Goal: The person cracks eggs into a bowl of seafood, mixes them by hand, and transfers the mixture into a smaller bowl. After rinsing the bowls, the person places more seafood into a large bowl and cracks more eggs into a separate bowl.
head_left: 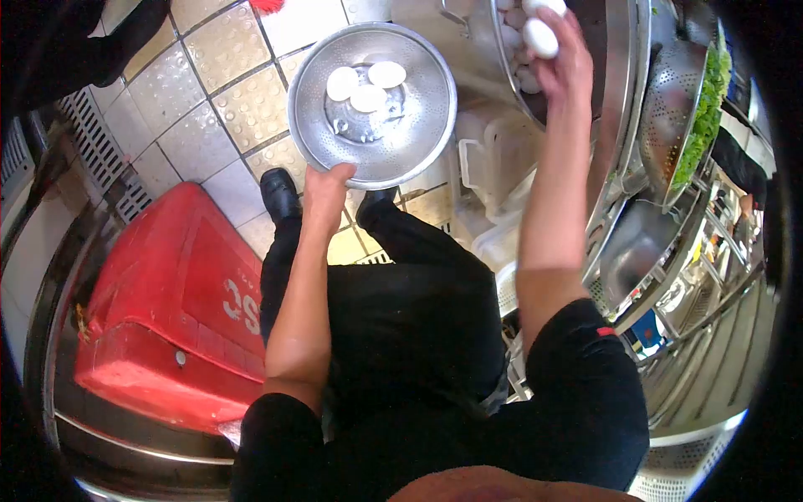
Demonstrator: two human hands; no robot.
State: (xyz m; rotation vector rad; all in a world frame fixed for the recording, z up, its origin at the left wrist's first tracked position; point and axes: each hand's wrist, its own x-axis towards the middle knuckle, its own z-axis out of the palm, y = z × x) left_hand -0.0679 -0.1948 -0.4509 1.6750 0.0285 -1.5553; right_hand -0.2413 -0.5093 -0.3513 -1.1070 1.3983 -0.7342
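Note:
My left hand (328, 180) grips the near rim of a perforated metal colander (414, 125), thumb over the edge. Three white eggs (368, 98) lie grouped in its bottom. To the right, my right hand (572, 65) is over a large metal pot (595, 38), its fingers closed around a white egg (540, 38). Another white egg shows right at the fingertips, by the top edge of the view. Inside the pot, more eggs (512, 38) sit along the left side, partly covered by my hand.
A red lidded bin (180, 309) stands on the left. Clear plastic containers (493, 159) are below the pot. On the right, another colander (669, 100) holds green leaves (713, 109), near a metal rack (711, 243). The tiled floor (230, 50) looks wet and has drain grates (92, 130).

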